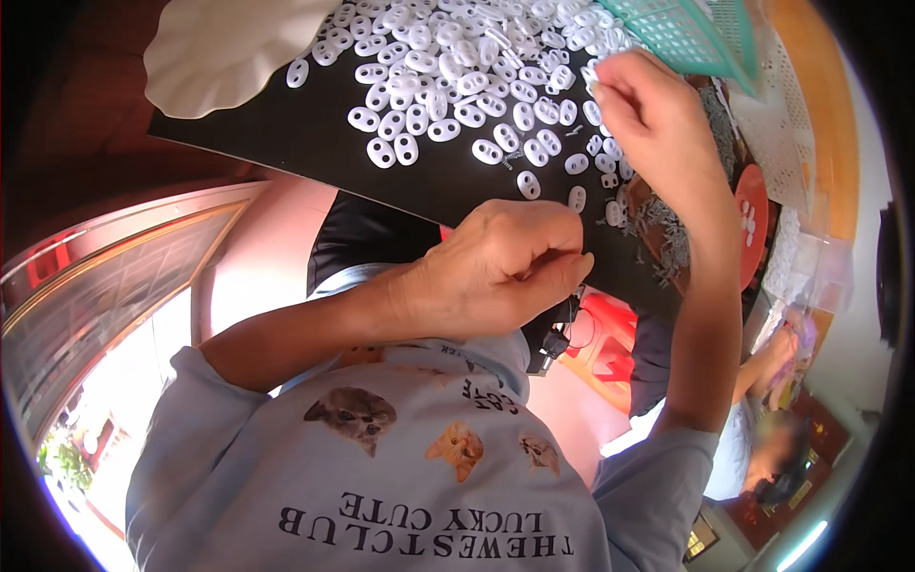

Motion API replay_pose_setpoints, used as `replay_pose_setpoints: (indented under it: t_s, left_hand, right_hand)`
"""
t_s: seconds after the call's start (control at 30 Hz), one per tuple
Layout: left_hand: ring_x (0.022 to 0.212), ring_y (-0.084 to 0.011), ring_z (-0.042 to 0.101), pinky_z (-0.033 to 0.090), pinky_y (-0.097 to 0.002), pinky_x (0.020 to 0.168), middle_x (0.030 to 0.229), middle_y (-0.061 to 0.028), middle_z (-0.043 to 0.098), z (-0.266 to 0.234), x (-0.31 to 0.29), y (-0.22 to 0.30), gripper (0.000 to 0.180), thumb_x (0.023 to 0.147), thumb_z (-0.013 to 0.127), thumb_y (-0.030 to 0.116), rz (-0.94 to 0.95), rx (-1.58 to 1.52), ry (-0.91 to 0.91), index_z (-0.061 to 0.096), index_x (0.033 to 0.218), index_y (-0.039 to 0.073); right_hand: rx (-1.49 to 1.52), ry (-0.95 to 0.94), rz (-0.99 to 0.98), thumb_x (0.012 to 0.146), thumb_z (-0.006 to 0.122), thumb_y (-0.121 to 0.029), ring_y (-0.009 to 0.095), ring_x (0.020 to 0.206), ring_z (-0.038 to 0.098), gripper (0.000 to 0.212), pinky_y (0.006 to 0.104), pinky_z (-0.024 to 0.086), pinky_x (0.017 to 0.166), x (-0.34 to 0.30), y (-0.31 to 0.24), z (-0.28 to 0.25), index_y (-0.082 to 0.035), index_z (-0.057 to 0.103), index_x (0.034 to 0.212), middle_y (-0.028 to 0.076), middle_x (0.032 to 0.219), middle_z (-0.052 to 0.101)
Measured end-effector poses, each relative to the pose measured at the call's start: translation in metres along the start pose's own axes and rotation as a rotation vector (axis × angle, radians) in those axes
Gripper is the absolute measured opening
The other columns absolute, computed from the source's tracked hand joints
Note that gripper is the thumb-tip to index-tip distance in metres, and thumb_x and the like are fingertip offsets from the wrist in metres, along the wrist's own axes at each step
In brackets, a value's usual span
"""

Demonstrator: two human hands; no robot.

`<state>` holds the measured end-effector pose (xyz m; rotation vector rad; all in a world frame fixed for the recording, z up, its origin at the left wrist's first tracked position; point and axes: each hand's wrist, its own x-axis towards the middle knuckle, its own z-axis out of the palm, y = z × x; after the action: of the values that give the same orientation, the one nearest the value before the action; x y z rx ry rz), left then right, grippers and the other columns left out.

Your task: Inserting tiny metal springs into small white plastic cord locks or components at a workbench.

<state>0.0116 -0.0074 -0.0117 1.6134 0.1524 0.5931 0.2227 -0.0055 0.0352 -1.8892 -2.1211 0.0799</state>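
Note:
White oval plastic pieces with two holes, like cord locks [419, 62], lie heaped and scattered over the black tabletop [286, 138]. My right hand [658, 124] reaches to the right side of this heap, thumb and forefinger pinched on one small white piece [589, 74] at their tips. Closer to my body, my left hand [510, 262] is closed at the table's near edge, its thumb pressed to the curled fingers. Whatever that hand has inside is hidden. Small grey springs [658, 224] are piled beneath my right forearm, and a few lie loose among the white pieces.
A cream scalloped dish [224, 52] stands at the far left. At the far right is a green plastic basket [701, 38]. A red round dish [752, 224] with a few white bits sits right of my forearm. Another person [762, 439] is at the lower right.

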Motion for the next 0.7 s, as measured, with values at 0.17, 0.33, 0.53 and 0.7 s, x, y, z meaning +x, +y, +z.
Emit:
replay_pose_setpoints:
  t_s: [0.17, 0.33, 0.53, 0.7]
  left_hand:
    - [0.069, -0.0065, 0.044, 0.037, -0.0215, 0.061, 0.081, -0.0007, 0.05, -0.006, 0.002, 0.021, 0.009, 0.096, 0.053, 0.008, -0.157, -0.245, 0.038, 0.054, 0.094, 0.0]
    - [0.069, -0.0043, 0.044, 0.038, -0.0193, 0.061, 0.076, 0.0012, 0.05, -0.001, 0.015, 0.016, 0.02, 0.1, 0.049, 0.02, -0.307, -0.241, 0.056, 0.055, 0.096, 0.001]
    - [0.067, -0.0059, 0.045, 0.038, -0.0197, 0.063, 0.078, 0.0018, 0.054, 0.012, 0.017, 0.011, 0.027, 0.1, 0.048, 0.027, -0.274, -0.425, 0.061, 0.057, 0.089, 0.004]
    - [0.064, -0.0058, 0.043, 0.037, -0.02, 0.062, 0.078, 0.0017, 0.055, 0.016, 0.009, 0.013, 0.027, 0.1, 0.048, 0.026, -0.286, -0.395, 0.143, 0.057, 0.085, 0.005]
  right_hand:
    - [0.556, -0.045, 0.34, 0.086, 0.062, -0.001, 0.007, 0.063, 0.046, 0.009, 0.0224, 0.04, 0.056, -0.043, -0.04, -0.033, 0.001, 0.056, 0.092, 0.002, 0.07, 0.054]
    - [0.683, 0.065, 0.216, 0.082, 0.06, 0.006, 0.01, 0.06, 0.045, 0.012, 0.0231, 0.037, 0.053, -0.071, -0.064, -0.036, 0.0, 0.055, 0.09, 0.004, 0.076, 0.05]
    - [0.521, 0.254, 0.091, 0.081, 0.06, 0.01, 0.007, 0.064, 0.046, 0.014, 0.0193, 0.036, 0.055, -0.092, -0.07, -0.021, 0.002, 0.058, 0.093, 0.004, 0.083, 0.053]
    - [0.665, 0.338, 0.117, 0.079, 0.062, 0.007, 0.021, 0.056, 0.05, 0.014, 0.0298, 0.04, 0.05, -0.094, -0.073, -0.011, -0.001, 0.056, 0.088, 0.009, 0.074, 0.051]
